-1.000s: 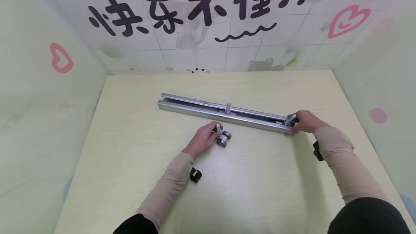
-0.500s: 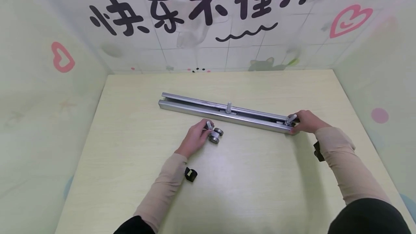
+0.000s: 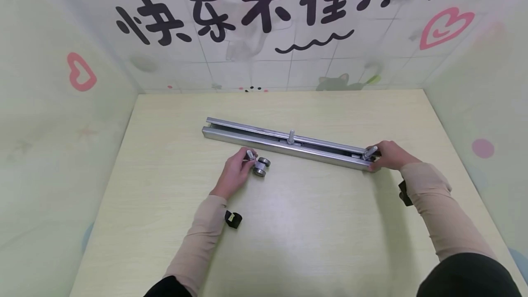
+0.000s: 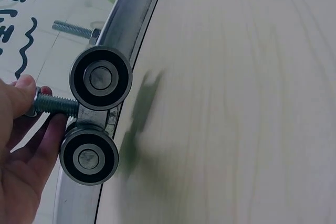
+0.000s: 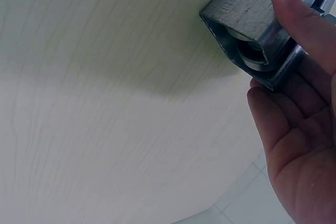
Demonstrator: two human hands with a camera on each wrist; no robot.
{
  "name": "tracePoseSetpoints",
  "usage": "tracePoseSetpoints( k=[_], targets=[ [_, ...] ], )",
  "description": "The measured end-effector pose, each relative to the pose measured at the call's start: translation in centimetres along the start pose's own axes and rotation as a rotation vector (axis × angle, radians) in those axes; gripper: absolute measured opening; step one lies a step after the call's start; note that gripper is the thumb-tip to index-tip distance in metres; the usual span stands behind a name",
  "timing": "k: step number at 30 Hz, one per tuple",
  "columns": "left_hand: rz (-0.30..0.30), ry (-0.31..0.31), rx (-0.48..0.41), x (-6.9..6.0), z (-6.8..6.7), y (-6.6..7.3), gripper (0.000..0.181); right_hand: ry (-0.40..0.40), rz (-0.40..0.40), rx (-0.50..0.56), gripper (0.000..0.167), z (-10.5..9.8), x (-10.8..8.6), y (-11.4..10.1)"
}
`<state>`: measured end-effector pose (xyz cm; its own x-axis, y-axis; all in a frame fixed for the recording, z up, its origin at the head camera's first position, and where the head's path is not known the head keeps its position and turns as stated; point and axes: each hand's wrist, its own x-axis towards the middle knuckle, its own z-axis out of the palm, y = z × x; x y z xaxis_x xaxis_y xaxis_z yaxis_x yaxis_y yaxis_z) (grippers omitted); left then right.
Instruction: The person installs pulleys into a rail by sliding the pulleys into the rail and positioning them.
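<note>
My left hand [image 3: 232, 175] pinches the bolt [image 4: 56, 104] of a metal roller trolley [image 3: 260, 167] between thumb and fingers, just in front of the rail. Two round wheels [image 4: 101, 78] face the camera in the left wrist view. A long steel channel rail [image 3: 247, 137] lies slantwise on the table, its slot facing up. My right hand [image 3: 392, 155] grips the rail's right end, thumb on one side and fingers on the other. Bolts stand up from the slot, one at mid-length [image 3: 291, 137] and one by my right hand [image 3: 370, 153]. A wheel [image 5: 255, 59] shows inside that end.
Pale wood-grain table [image 3: 309, 223] surrounds the rail. A white printed back wall [image 3: 247, 72] and side walls [image 3: 474, 104] enclose it. Black wrist devices [image 3: 233, 219] are worn on both forearms.
My left hand has drawn the roller trolley leftward and slightly away from me, along the front of the rail. The right hand and the rail stay in place.
</note>
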<state>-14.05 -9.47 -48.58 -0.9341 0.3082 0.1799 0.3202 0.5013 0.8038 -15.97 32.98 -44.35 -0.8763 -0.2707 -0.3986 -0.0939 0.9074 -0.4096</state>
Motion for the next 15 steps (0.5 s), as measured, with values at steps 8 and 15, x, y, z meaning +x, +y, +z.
tracePoseSetpoints(
  k=[8, 15],
  targets=[
    [-0.044, 0.022, 0.011, -0.4, -1.1, -0.7, 0.019, 0.006, -0.002, -0.004, 0.057, 0.0, 0.0, 0.1],
    [-0.059, 0.050, 0.006, -0.7, -2.0, -1.2, 0.019, 0.006, -0.006, -0.003, 0.058, 0.1, 0.0, 0.1]
  ],
)
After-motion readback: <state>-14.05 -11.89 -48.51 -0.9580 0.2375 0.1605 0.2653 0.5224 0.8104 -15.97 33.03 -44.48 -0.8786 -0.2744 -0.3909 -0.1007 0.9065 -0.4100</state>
